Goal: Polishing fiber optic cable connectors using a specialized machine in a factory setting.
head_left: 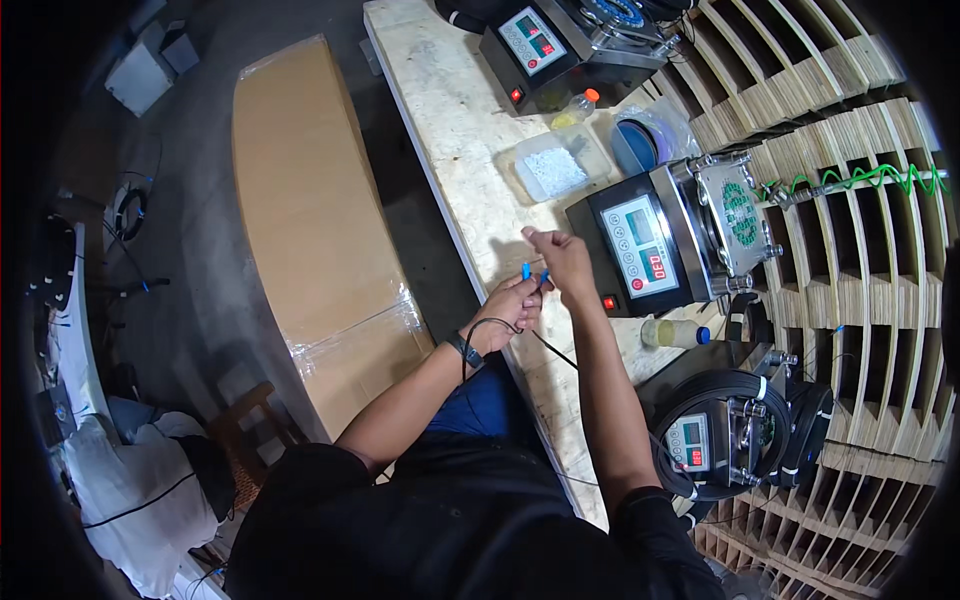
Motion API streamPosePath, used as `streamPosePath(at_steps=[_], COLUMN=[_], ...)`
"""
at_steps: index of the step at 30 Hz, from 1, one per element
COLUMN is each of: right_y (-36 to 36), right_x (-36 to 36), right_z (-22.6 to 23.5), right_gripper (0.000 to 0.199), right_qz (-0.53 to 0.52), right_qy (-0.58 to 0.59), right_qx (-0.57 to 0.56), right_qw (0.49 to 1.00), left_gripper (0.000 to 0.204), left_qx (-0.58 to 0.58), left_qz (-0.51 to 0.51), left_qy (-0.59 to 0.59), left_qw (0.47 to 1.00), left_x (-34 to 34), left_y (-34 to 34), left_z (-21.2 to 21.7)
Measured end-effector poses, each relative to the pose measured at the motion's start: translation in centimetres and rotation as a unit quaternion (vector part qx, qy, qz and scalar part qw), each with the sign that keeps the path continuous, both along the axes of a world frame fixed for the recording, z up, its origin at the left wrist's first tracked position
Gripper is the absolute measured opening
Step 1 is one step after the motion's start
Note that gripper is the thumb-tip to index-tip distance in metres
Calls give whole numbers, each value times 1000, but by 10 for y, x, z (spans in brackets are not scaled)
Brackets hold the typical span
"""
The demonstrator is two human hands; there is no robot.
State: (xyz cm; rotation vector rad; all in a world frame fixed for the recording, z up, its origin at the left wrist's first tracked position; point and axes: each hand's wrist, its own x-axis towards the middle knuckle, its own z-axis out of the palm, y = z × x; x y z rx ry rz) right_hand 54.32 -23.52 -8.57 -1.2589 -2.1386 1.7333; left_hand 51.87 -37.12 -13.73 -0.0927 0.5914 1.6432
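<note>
Close to the table's edge, my left hand point(507, 308) is closed around a thin black cable point(556, 351) that loops over its wrist side. Small blue connectors point(526, 271) stick up from between its fingers, apparently at the cable's ends. Just above and to the right, my right hand point(564, 262) is closed, thumb and forefinger pinched together. Whatever is between those fingertips is too small or hidden to make out. Beside the right hand stands a black machine point(640, 245) with a lit control panel and a round green fixture on its side.
A clear plastic tub point(556, 172) of small white pieces, an orange-capped bottle point(577, 108) and a blue-capped bottle point(675, 333) stand on the wooden table point(450, 130). Coiled black cable point(720, 385) hangs around another machine. Slatted wooden racks point(850, 260) line the right; a long cardboard box point(310, 190) lies left.
</note>
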Motion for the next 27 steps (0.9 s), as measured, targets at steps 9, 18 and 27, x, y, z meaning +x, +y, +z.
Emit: streamPosePath(at_steps=[9, 18, 27], right_y=[49, -43, -42], right_x=[-45, 82, 166], right_z=[28, 104, 170], right_gripper=[43, 18, 16], right_qz=[-68, 37, -54], right_qy=[207, 60, 131], right_qx=[99, 144, 373], right_qw=[971, 987, 917], left_gripper=[26, 26, 34], left_qx=[1, -61, 158], left_qz=[4, 51, -47], left_qy=[4, 23, 166], left_qw=[1000, 997, 972], left_x=[6, 11, 46], left_y=[4, 23, 82], left_z=[19, 50, 149])
